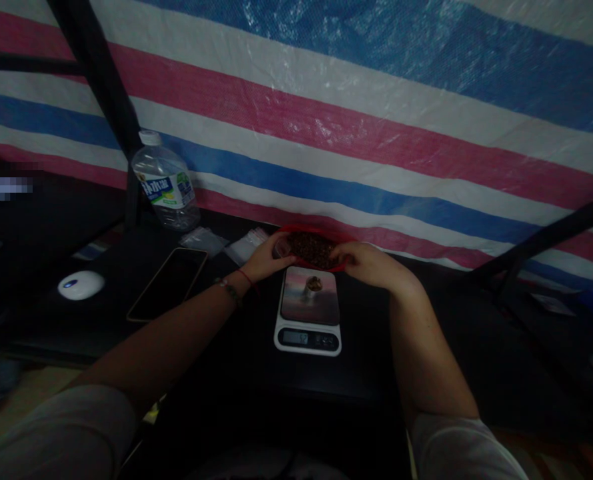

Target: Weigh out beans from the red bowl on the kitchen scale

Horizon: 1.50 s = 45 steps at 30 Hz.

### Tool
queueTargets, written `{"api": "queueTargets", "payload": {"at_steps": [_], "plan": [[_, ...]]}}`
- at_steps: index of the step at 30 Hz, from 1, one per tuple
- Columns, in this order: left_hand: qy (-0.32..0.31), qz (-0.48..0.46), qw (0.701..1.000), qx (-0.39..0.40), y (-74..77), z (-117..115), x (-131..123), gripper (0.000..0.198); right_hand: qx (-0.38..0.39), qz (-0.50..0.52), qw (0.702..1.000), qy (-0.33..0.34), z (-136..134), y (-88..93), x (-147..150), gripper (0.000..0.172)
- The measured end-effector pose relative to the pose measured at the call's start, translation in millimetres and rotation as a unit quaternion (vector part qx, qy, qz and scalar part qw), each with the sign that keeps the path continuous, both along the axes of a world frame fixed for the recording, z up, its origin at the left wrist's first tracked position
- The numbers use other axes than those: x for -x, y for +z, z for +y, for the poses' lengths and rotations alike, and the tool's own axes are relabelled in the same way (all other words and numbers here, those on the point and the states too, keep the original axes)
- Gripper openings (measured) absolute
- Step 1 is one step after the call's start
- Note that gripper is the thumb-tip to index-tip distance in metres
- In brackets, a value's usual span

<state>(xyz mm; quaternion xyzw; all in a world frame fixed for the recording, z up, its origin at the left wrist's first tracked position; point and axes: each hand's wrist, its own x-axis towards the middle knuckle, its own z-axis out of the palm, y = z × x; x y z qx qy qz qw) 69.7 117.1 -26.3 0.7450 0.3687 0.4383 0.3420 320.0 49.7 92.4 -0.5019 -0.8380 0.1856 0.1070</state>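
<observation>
A red tray or bag [344, 233] full of small dark brown pieces [314, 250] lies at the back of the table. My left hand [264, 260] is closed round a small clear cup [280, 249] at its left side. At the right side, my right hand [364, 261] has its fingers pinched together over the brown pieces; what is between them is hidden. Just in front stands a white kitchen scale [282, 341] with a lit display. A small metallic cup [313, 288] with brown bits in it sits on the scale's plate.
To the left lie a dark phone [169, 283], clear plastic bags [204, 241] and a white computer mouse [81, 285]. A large clear plastic bottle [165, 183] stands behind them. A striped tarpaulin [326, 127] hangs along the back, with dark metal poles [96, 67] at the sides.
</observation>
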Motion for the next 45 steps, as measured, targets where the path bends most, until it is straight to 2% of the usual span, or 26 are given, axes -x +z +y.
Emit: {"api": "queueTargets", "payload": {"at_steps": [4,7,9,17,22,26,29,32,36,39,45], "plan": [[-0.008,-0.002,1.000,0.021,-3.1,2,0,0.062,0.101,-0.042,0.993,0.051,1,-11.7,-1,0.051],[-0.011,-0.005,1.000,0.027,-4.7,3,0,0.058,0.120,-0.061,0.990,0.041,5,-20.9,3,0.065],[-0.013,-0.010,0.999,0.032,-5.4,3,0,0.055,0.116,-0.061,0.991,0.041,6,-25.0,8,0.067],[-0.018,-0.009,0.998,0.053,-2.5,0,-2,0.047,0.101,-0.044,0.991,0.080,6,-30.3,24,0.055],[-0.037,0.000,0.998,0.047,-1.4,0,-2,0.039,0.119,0.010,0.985,0.122,8,-30.6,25,0.034],[-0.048,0.003,0.998,0.045,-0.8,-1,-2,0.037,0.107,0.056,0.988,0.100,8,-24.6,24,0.034],[-0.054,0.026,0.997,0.039,2.4,-4,-2,0.038,0.083,0.122,0.987,0.057,10,-25.9,24,0.040],[-0.065,0.056,0.996,0.024,6.8,-9,-3,0.039,0.042,0.199,0.979,0.010,16,-36.9,27,0.044],[-0.084,0.086,0.993,-0.001,10.3,-15,-6,0.041,0.010,0.279,0.960,-0.014,23,-52.7,36,0.038],[-0.085,0.095,0.992,-0.015,10.4,-18,-7,0.038,0.001,0.290,0.956,-0.032,24,-56.4,44,0.035],[-0.043,0.090,0.994,-0.035,11.6,-21,-10,0.045,-0.058,0.252,0.966,-0.028,21,-57.6,49,0.046]]}}
